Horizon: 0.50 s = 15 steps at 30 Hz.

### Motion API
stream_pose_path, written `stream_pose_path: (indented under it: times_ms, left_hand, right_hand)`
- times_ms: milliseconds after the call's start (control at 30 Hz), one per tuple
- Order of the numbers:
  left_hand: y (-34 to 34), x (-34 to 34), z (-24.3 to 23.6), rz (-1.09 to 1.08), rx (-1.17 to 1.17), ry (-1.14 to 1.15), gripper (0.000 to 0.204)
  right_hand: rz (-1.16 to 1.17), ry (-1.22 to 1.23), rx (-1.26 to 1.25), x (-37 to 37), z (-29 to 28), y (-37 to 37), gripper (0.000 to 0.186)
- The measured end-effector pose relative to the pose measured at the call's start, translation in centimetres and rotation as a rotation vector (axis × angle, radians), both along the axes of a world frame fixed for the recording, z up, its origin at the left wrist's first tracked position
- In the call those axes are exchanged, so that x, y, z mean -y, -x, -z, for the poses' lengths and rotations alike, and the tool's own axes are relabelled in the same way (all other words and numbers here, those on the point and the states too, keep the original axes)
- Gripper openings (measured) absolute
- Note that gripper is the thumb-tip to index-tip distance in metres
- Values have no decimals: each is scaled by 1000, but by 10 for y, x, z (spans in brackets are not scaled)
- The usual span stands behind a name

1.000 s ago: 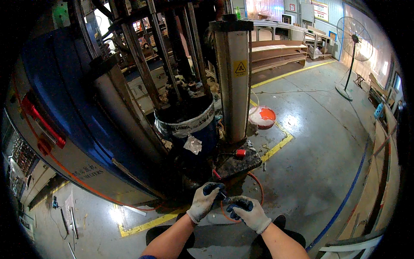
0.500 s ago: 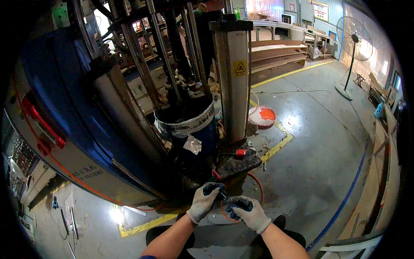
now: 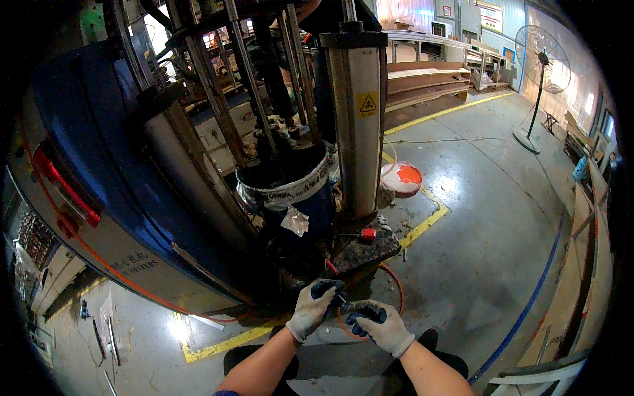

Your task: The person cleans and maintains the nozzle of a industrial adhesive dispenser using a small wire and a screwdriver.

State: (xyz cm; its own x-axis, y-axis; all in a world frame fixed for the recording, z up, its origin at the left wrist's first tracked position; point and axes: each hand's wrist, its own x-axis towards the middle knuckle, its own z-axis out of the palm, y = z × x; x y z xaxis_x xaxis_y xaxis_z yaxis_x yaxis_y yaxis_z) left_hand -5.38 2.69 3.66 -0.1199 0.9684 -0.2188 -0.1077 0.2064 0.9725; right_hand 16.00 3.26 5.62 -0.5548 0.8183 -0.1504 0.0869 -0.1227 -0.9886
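Note:
Both my hands wear pale work gloves with dark, stained fingers and are held close together low in the middle. My left hand (image 3: 313,309) is closed round a small thin metal piece (image 3: 341,299), whose shiny tip points toward the right hand; its kind is too small to tell. My right hand (image 3: 382,326) has its fingers curled together just beside that tip, and whatever they pinch is hidden. Beyond the hands stands a dark blue drum (image 3: 318,212) with a whitish band round its rim and a crumpled silvery sheet (image 3: 294,222) on its side.
A red-handled tool (image 3: 368,233) lies on a grimy block (image 3: 376,249). An orange hose (image 3: 401,290) loops by my hands. Upright machine columns (image 3: 360,132) flank the drum. A red-and-white bucket (image 3: 401,179) and a standing fan (image 3: 543,59) are to the right.
My hands hold nearly the same pose. Behind the machine's rods, a person in dark clothing has shifted and shows more at the top.

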Motion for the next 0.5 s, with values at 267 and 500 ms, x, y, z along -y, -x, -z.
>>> stream_pose_path:
  times_ms: [267,500]
  left_hand:
    - [0,-1,3,11,-14,-43,25]
    - [1,-1,-1,13,-8,9,25]
  right_hand:
    - [-5,23,-20,1,2,1,28]
    - [0,41,-10,1,-1,1,28]
